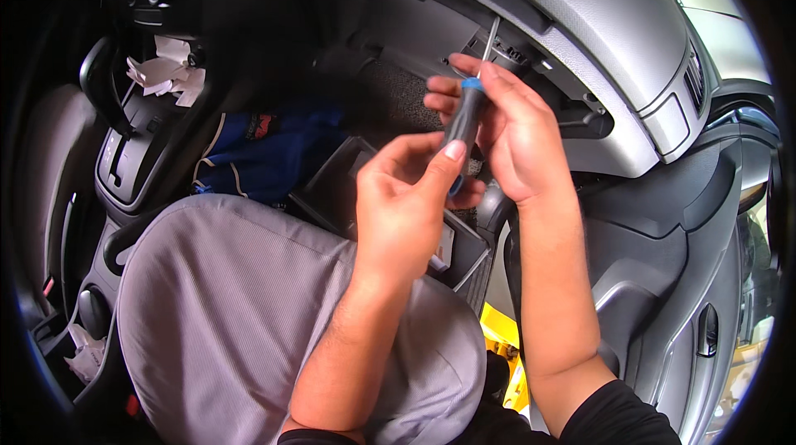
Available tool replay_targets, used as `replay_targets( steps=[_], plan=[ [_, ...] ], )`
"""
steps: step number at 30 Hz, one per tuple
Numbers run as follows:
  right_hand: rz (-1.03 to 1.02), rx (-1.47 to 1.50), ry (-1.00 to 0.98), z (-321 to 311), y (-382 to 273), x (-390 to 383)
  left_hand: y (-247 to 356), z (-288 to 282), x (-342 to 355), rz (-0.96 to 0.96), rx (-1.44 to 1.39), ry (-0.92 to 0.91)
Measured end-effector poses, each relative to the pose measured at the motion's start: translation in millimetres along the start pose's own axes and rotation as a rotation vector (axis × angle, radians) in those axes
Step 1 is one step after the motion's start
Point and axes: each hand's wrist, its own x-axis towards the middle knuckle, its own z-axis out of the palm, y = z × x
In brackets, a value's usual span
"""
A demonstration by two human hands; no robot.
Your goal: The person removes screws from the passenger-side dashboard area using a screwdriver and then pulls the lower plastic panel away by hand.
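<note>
A screwdriver (466, 118) with a dark grey handle and a blue collar is tilted upward in front of the open glove box cavity (414, 18). Its thin metal shaft reaches the upper edge of that opening, where I cannot make out what the tip meets. My left hand (406, 205) grips the lower handle, its thumb lying along the side. Higher up, my right hand (522, 130) curls around the collar end, with some fingertips showing past the handle's left side. Behind the fingers, dark parts inside the dashboard (597, 22) are partly hidden.
A grey cloth-covered seat (232, 304) fills the lower left. Beyond it lie a blue bag-like cloth item (274, 151) and a dark tray (332, 176) in the footwell. The gear lever (108, 89) and crumpled paper (170, 72) are at left; the open door (663, 279) stands right.
</note>
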Motion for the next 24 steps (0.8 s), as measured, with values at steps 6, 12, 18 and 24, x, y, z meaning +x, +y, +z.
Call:
replay_targets(
  steps=[6,12,18,24],
  plan=[
    [-0.006,0.001,-0.109,-9.0,-9.0,4.1,15.0,-4.0,-4.8,-0.166,0.012,-0.013],
    [0.001,-0.113,0.059,-0.6,-9.4,9.0,16.8,9.4,-13.3,0.965,1.329,0.201],
    [-0.006,0.034,-0.157,-0.3,-13.3,8.6,16.0,-0.4,-2.3,0.084,0.113,0.126],
    [-0.022,-0.091,0.079,4.3,-6.7,11.6,17.4,3.9,-14.6,0.705,0.886,0.213]
  ],
)
